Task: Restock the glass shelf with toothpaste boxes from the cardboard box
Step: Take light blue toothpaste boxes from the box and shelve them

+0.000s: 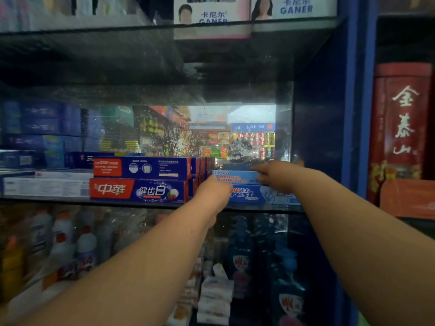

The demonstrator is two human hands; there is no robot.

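Observation:
Two light-blue Crest toothpaste boxes lie stacked at the right end of the glass shelf (47, 199). My left hand (213, 192) grips the left end of the lower Crest box (249, 193). My right hand (276, 176) holds the right part of the upper Crest box (235, 177), fingers curled over it. To their left sits a stack of red-and-blue toothpaste boxes (138, 180). The cardboard box is out of view.
White and dark blue boxes (44, 184) fill the shelf's left side. A mirrored back panel (211, 132) reflects the shop. Bottles (70, 243) and soap packs (215, 300) stand on the shelf below. A blue frame post (355, 102) and red tin (400, 128) are at right.

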